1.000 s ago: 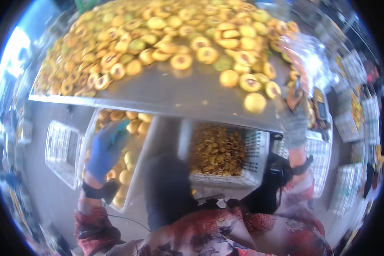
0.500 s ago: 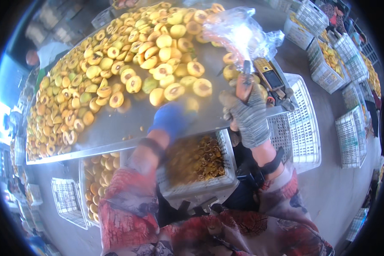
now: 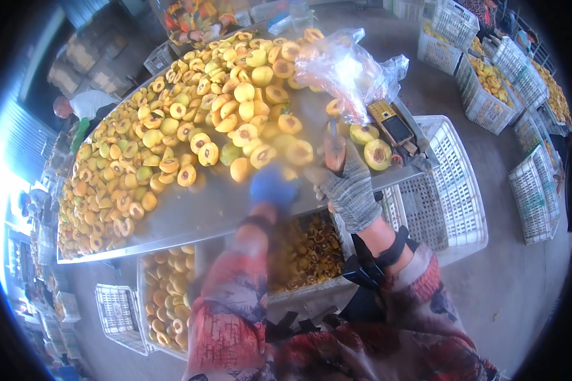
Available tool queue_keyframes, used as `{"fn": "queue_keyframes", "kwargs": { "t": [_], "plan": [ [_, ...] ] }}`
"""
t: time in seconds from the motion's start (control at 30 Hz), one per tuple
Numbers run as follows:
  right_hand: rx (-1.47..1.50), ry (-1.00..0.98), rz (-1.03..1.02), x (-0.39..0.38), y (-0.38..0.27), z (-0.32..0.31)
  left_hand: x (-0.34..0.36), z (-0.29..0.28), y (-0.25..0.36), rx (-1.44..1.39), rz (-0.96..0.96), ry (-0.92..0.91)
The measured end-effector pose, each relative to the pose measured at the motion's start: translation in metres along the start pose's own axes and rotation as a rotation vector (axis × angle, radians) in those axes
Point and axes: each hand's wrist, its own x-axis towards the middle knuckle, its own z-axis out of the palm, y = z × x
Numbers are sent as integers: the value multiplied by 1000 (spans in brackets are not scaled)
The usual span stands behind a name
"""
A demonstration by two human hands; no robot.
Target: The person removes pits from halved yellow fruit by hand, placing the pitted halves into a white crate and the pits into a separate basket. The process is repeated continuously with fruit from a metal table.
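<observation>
Smeared by motion, my left hand [image 3: 273, 188] in a blue glove is over the near edge of the metal table [image 3: 171, 219]. Its fingers cannot be made out; a halved yellow peach [image 3: 290, 173] is just beyond them. My right hand [image 3: 349, 195], in a grey knitted glove, is closed around a hand tool [image 3: 335, 152] with a brownish handle and a dark, narrow tip pointing away from me. Halved peaches [image 3: 197, 101], many with brown centres, are heaped across the table. Two more peach halves [image 3: 377, 154] sit right of the tool.
A clear plastic bag [image 3: 356, 73] and a yellow-framed handheld device [image 3: 397, 129] lie at the table's right end. Below are a crate of brown scraps [image 3: 311, 254], a crate of peach halves [image 3: 165, 292] and a white crate [image 3: 457, 190]. Stacked crates [image 3: 489, 95] stand right.
The whole view has shifted. My left hand has come closer to my right, which has drawn back from the device, uncovering the two peach halves there.
</observation>
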Motion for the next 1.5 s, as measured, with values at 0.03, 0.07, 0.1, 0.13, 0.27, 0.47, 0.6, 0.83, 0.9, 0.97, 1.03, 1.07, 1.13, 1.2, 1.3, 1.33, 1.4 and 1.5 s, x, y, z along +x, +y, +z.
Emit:
{"fn": "queue_keyframes", "kwargs": {
  "t": [0.03, 0.07, 0.1, 0.13, 0.27, 0.47, 0.6, 0.83, 0.9, 0.97, 1.03, 1.07, 1.13, 1.2, 1.3, 1.33, 1.4, 1.5],
  "plan": [
    [-12, -9, 76, 0, -1, -1, -4, -8, 3, -197, -39, 24],
    [-40, 3, 55, 1, -1, 1, -10, -16, 4, -394, -79, 48],
    [-73, 20, 40, 2, 1, 0, -14, -17, 1, -594, -119, 63],
    [-39, -8, 62, -1, 1, 8, -7, -9, -45, -663, 48, 88],
    [-33, -130, 263, -8, 0, 22, -41, -40, -85, -1609, 168, -45],
    [-794, -504, -249, -38, 46, 64, -91, -53, -107, -1878, -90, 162],
    [-1014, -642, -267, -53, 70, 84, -113, -48, -108, -1811, 0, 191],
    [-984, -634, 22, -61, 67, 115, -121, -39, -123, -1493, 225, 376],
    [-1050, -656, 74, -62, 67, 121, -124, -42, -120, -1420, 247, 405],
    [-1038, -656, 94, -67, 75, 124, -132, -47, -116, -1555, 159, 401],
    [-942, -607, 80, -72, 85, 121, -135, -48, -116, -1628, 102, 406],
    [-874, -607, 100, -73, 92, 122, -135, -47, -118, -1578, 112, 427],
    [-738, -595, 143, -73, 107, 124, -134, -42, -123, -1296, 173, 514],
    [-745, -577, 231, -74, 135, 124, -132, -35, -127, -912, 259, 600],
    [-718, -591, 243, -79, 154, 124, -133, -32, -131, -613, 300, 644],
    [-705, -595, 237, -80, 156, 127, -134, -33, -131, -527, 301, 644],
    [-691, -599, 218, -79, 158, 132, -138, -40, -125, -512, 272, 608],
    [-686, -610, 197, -81, 150, 140, -137, -37, -118, -1012, 181, 584]
  ]
}}
